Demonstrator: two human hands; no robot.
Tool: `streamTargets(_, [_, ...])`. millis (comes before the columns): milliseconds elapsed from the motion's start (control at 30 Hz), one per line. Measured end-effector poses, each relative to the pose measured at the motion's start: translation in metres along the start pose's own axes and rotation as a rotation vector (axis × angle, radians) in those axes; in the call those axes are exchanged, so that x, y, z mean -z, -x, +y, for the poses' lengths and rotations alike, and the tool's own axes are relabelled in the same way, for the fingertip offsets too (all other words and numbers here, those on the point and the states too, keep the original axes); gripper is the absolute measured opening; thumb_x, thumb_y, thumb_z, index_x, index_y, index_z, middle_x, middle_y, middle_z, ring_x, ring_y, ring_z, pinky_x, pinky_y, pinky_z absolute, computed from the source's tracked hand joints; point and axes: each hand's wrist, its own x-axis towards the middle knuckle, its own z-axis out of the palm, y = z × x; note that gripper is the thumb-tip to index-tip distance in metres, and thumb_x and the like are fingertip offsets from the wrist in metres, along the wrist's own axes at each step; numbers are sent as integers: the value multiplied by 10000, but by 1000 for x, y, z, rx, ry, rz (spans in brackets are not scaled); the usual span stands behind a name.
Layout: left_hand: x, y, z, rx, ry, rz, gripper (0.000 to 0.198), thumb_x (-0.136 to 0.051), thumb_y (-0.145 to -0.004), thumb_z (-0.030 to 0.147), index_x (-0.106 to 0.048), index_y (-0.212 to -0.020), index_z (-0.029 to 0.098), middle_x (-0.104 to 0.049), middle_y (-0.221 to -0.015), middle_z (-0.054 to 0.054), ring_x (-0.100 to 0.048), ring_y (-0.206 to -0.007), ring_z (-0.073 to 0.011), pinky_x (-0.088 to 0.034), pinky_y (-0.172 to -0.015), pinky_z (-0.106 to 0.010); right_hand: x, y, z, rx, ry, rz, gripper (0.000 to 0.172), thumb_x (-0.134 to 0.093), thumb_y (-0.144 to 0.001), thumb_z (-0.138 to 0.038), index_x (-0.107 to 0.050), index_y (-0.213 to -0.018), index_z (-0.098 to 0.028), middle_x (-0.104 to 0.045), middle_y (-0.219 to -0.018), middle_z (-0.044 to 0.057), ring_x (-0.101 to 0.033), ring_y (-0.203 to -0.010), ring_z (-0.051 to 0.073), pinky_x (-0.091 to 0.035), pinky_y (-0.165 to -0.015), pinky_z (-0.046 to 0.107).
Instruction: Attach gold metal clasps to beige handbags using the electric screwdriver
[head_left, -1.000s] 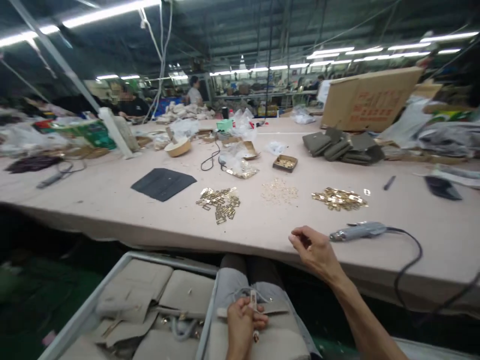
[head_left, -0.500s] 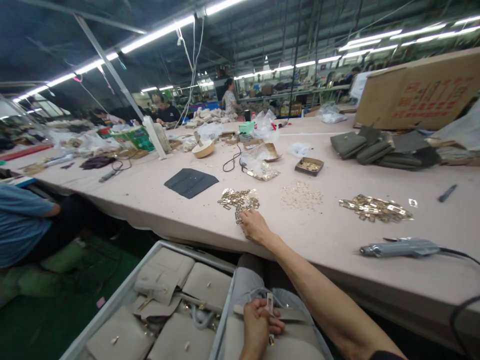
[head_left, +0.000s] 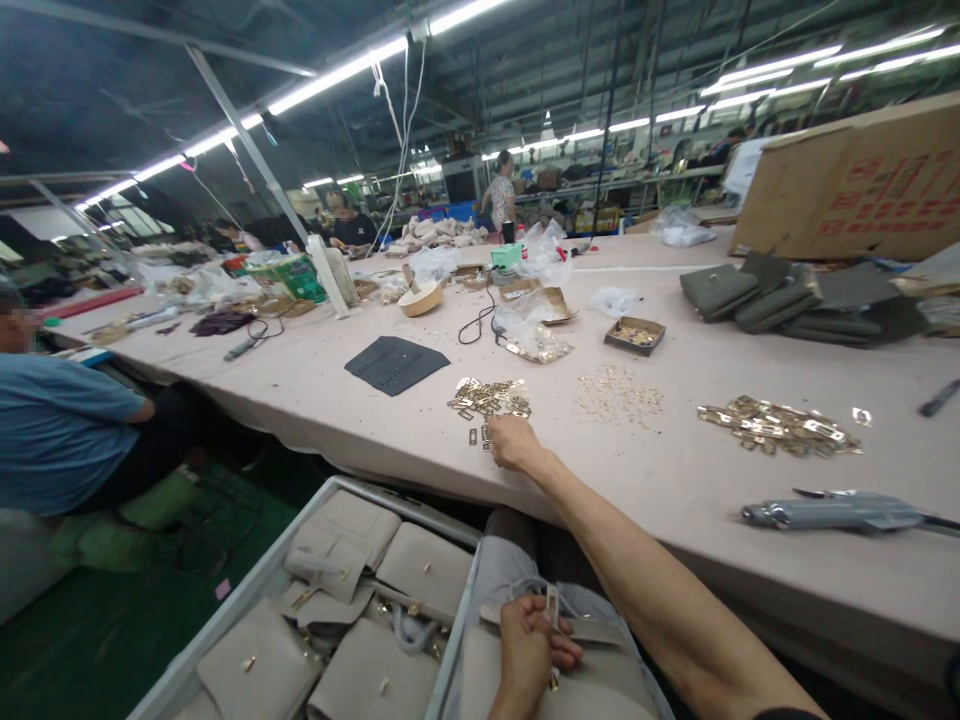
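On my lap, my left hand [head_left: 529,640] is closed on a small pale metal plate [head_left: 553,606] with a slot, which sticks up past the fingers. Beneath that hand lies a beige handbag [head_left: 592,690], its strap across it. My right hand [head_left: 514,442] reaches over the table edge to a pile of small gold rectangular frames [head_left: 487,396]. Its fingers are bent together and touch the near frames; whatever is between the fingertips is hidden. One loose frame [head_left: 472,437] lies just left of them.
A grey crate [head_left: 330,490] of beige bags stands left of my lap. On the table are scattered tiny gold parts [head_left: 619,395], a pile of gold plates [head_left: 780,425], a grey electric screwdriver [head_left: 840,512] and a dark sheet [head_left: 397,365]. A person in blue [head_left: 60,430] sits at left.
The view has turned slightly left. My right hand has pulled a little toward me at the pile, and a frame now lies apart on its left. My left hand keeps its hold.
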Motion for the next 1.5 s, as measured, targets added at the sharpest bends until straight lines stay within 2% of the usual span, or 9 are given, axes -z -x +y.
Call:
streamTargets(200, [2,-3,-4,7,3,2,551,-781,-619,613,-532,-869,189,-744,-729,-117,-717,-487,-250,-459,-410,-272,-1,-1,0,28,-42,4,132,-676,-843,-145,-770,-935,-128,-753,-991,187,-711,-961,296,-511,-831,331])
streamTargets(333, [4,0,0,-12,-12,-10,497,-747,-656,580,-550,-869,177,-754,-764,-143,-725,-503,-246,-495,-430,-278,0,23,5,42,-131,102,162,-607,-928,-177,-769,-930,-174,-727,-1067,124,-674,-993,233,-486,-848,300])
streamTargets(500, [5,6,10,6,18,-7,401,-757,-699,464,-603,-890,147,-766,-766,-133,-748,-544,-241,-549,-458,-268,-20,114,13,18,-841,382,177,-636,-936,-276,-751,-1016,-168,-688,-868,44,-606,-775,158,-477,-737,268])
streamTargets(600, [7,3,10,17,46,-24,299,-743,-746,387,-644,-884,141,-776,-762,-115,-754,-552,-238,-563,-450,-264,-53,179,15,-142,-1087,334,310,-686,-902,-342,-747,-1160,-183,-685,-864,37,-579,-712,151,-471,-660,268])
streamTargets(700, [6,0,8,19,35,-23,260,-725,-793,339,-692,-934,122,-783,-772,-120,-760,-564,-239,-582,-462,-267,-96,232,18,-355,-1237,252,298,-750,-850,-384,-765,-1063,-176,-692,-843,49,-584,-688,155,-467,-604,262])
streamTargets(800, [3,2,8,18,9,-31,338,-757,-798,357,-722,-998,88,-783,-805,-142,-766,-577,-240,-598,-481,-266,-131,258,21,-555,-1391,242,343,-806,-787,-437,-748,-969,-152,-680,-759,46,-573,-609,146,-448,-539,251])
streamTargets(1000, [3,5,9,-4,4,-109,443,-750,-817,408,-733,-1078,50,-780,-858,-162,-783,-627,-240,-628,-546,-268,-142,253,27,-601,-1484,285,361,-827,-776,-450,-743,-920,-130,-663,-646,34,-588,-561,144,-477,-527,248])
streamTargets(1300, [11,5,3,-29,63,-161,235,-682,-835,328,-756,-921,122,-778,-840,-106,-788,-673,-247,-669,-656,-359,-151,242,7,-588,-1485,140,362,-838,-751,-457,-753,-893,-135,-685,-654,46,-623,-569,164,-517,-531,254])
streamTargets(1500, [14,4,1,-13,87,-201,285,-696,-811,319,-763,-984,103,-785,-870,-111,-792,-697,-246,-671,-675,-348,-156,242,10,-578,-1398,154,332,-828,-752,-437,-783,-891,-139,-717,-704,66,-649,-595,180,-539,-543,261])
